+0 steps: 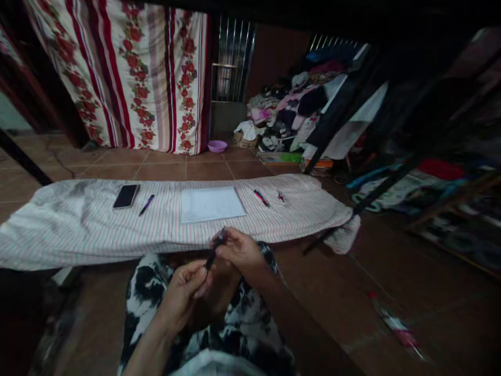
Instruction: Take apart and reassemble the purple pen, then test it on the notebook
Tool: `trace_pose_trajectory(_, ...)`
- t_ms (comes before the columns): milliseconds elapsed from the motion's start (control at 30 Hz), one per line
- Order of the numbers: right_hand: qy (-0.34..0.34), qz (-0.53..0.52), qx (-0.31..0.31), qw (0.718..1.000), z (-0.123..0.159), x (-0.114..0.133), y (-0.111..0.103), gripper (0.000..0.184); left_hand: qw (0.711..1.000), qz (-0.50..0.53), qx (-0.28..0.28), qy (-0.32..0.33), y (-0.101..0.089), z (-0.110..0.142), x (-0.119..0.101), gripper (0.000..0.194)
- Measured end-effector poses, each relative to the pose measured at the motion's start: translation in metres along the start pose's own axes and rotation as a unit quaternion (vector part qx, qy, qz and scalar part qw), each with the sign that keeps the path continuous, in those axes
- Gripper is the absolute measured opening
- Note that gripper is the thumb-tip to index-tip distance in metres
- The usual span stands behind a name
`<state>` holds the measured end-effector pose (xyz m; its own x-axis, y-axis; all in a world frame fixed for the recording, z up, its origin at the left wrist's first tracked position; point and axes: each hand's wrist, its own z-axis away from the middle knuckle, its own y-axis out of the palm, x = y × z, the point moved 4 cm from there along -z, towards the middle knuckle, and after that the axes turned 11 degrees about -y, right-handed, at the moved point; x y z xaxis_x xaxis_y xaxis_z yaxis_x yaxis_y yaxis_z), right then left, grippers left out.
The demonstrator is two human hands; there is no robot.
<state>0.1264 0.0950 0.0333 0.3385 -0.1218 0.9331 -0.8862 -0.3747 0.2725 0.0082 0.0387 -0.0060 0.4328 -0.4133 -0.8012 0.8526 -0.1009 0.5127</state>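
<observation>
A black pen (212, 258) slants between my two hands, just above my knees. The fingers of my left hand (190, 282) pinch its lower end. Near its upper end, my right hand (240, 251) has thumb and fingers closed around it. Past my hands, a spiral notebook (211, 204) lies open at a pale page on a striped cloth (164, 224). To its left are a purple-and-black pen (146, 204) and a smartphone (126, 197) with a dark screen. On its right lie a red-and-black pen (261, 198) and small dark-and-clear pieces (281, 197), too blurred to name.
The cloth covers a long low surface before my knees. A plastic bottle (397, 325) lies on the tiled floor at right. Dark slanted poles (376, 196) stand on the right. Farther back are a floral curtain (136, 78), a purple basin (217, 146) and heaped clothes (293, 107).
</observation>
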Motion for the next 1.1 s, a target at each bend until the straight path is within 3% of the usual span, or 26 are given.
trace_pose_trajectory(167,0.014,0.013,0.019,1.0,0.005,0.0051,0.0001,0.03,1.0,0.004,0.003,0.004,0.0007,-0.0011,-0.0009,0.026)
trace_pose_trajectory(433,-0.008,0.025,-0.019,0.999,0.003,0.0005,-0.0038,0.024,1.0,0.013,-0.009,-0.003,0.0033,-0.0012,0.0003,0.026)
trace_pose_trajectory(667,0.006,0.036,0.012,0.999,0.0038,0.004,-0.0057,0.034,1.0,0.023,-0.006,-0.005,0.0008,-0.0008,0.0003,0.024)
trace_pose_trajectory(933,-0.018,0.017,-0.024,0.999,0.0012,-0.0003,-0.0054,0.025,1.0,0.022,0.0,-0.002,0.002,-0.0015,0.0014,0.023)
trace_pose_trajectory(1100,-0.024,-0.001,-0.003,1.0,0.0024,0.0013,-0.0043,0.024,1.0,0.021,-0.007,-0.011,0.0008,-0.0004,0.0019,0.024)
